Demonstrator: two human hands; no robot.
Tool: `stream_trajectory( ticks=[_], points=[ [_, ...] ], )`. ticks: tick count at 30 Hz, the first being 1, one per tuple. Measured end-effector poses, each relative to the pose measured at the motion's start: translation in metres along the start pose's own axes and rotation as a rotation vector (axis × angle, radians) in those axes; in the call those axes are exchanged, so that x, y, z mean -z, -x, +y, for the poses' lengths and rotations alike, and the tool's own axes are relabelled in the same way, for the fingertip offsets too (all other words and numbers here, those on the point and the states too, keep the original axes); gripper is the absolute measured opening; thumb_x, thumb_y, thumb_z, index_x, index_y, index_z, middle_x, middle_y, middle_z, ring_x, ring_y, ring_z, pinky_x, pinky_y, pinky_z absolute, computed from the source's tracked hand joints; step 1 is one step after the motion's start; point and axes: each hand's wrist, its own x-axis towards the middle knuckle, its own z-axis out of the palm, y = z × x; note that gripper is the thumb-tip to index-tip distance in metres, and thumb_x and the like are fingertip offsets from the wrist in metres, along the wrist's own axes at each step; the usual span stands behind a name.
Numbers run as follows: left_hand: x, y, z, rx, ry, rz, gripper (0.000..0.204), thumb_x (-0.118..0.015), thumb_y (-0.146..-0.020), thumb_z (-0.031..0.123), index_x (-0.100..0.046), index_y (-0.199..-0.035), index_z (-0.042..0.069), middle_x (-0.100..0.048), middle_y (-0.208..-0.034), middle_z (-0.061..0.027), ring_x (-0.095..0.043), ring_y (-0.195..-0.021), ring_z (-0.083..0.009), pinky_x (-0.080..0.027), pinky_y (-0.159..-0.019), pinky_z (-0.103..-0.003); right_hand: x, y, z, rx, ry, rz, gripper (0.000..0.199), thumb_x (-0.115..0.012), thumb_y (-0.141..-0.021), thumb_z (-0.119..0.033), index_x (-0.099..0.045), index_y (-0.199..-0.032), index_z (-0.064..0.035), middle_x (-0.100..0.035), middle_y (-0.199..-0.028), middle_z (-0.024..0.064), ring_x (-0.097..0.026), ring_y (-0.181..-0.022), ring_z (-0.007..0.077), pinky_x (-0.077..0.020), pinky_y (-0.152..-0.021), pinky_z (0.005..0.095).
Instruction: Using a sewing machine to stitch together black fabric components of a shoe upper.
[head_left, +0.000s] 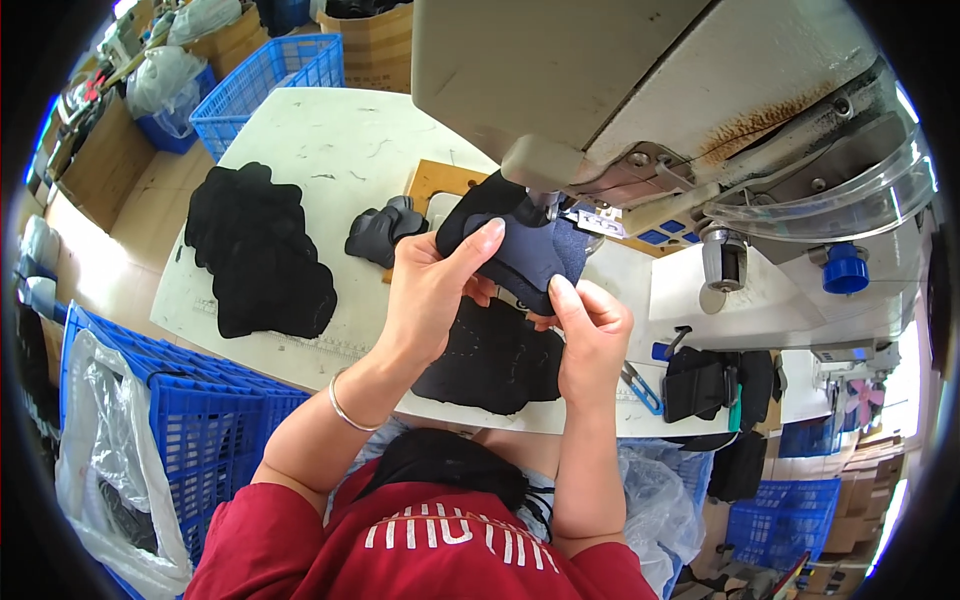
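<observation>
Both of my hands grip a dark blue-grey fabric piece with a black border (pixel 520 250), under the needle area of a sewing machine (pixel 545 165). My left hand (pixel 440 275) pinches its left side, thumb on top. At its lower right edge, my right hand (pixel 588 325) is closed with thumb and fingers. The piece's far end lies by the presser foot, and the needle itself is hard to make out. Just below my hands rests a stack of black fabric pieces (pixel 490 365). Left of the machine bed sits a small pile of dark grey shaped pieces (pixel 382 232).
A larger stack of black cut pieces (pixel 258 250) covers the left of the white table (pixel 340 130). Blue-handled snips (pixel 643 390) lie at its right edge, near black items (pixel 700 390). Blue crates (pixel 220 430) flank the table, one with a plastic bag (pixel 110 440).
</observation>
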Motion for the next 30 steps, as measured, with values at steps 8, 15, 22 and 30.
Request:
stream_trajectory(
  ticks=[8,15,22,30],
  points=[
    [0.002,0.000,0.004,0.049,-0.024,-0.046,0.026,-0.071,-0.084,0.025,-0.065,-0.075,0.002,-0.061,-0.065,-0.0014,-0.054,-0.052,-0.0068,-0.045,-0.049,-0.021,0.001,0.000,0.000,0.008,0.013,-0.007,0.018,-0.060,-0.088,-0.010,-0.065,-0.076,0.0016,-0.064,-0.066,0.0047,-0.056,-0.056,0.0087,-0.0447,-0.055,0.0233],
    [0.002,0.002,0.004,0.001,-0.046,-0.047,0.019,-0.069,-0.086,0.020,-0.066,-0.080,0.002,-0.063,-0.070,-0.0015,-0.054,-0.053,-0.0070,-0.045,-0.047,-0.021,0.002,0.000,0.000,0.015,-0.021,-0.012,0.019,-0.063,-0.088,-0.009,-0.065,-0.073,0.0026,-0.058,-0.064,-0.0010,-0.052,-0.057,0.0047,-0.0469,-0.054,0.0219],
    [-0.006,0.007,0.004,0.004,0.027,-0.004,0.020,-0.069,-0.085,0.019,-0.066,-0.077,0.001,-0.061,-0.067,-0.0010,-0.052,-0.050,-0.0066,-0.044,-0.045,-0.021,0.007,-0.004,-0.005,-0.001,-0.037,-0.036,0.018,-0.063,-0.087,-0.009,-0.065,-0.073,0.0022,-0.057,-0.064,-0.0006,-0.053,-0.057,0.0050,-0.0486,-0.054,0.0216],
    [-0.019,0.011,-0.002,-0.026,0.061,0.069,0.021,-0.068,-0.087,0.019,-0.066,-0.077,0.001,-0.062,-0.067,-0.0033,-0.053,-0.048,-0.0079,-0.043,-0.043,-0.021,0.010,-0.012,-0.008,-0.055,-0.100,-0.052,0.015,-0.064,-0.087,-0.010,-0.067,-0.076,0.0010,-0.059,-0.068,-0.0002,-0.054,-0.058,0.0057,-0.0502,-0.056,0.0225]
  ],
)
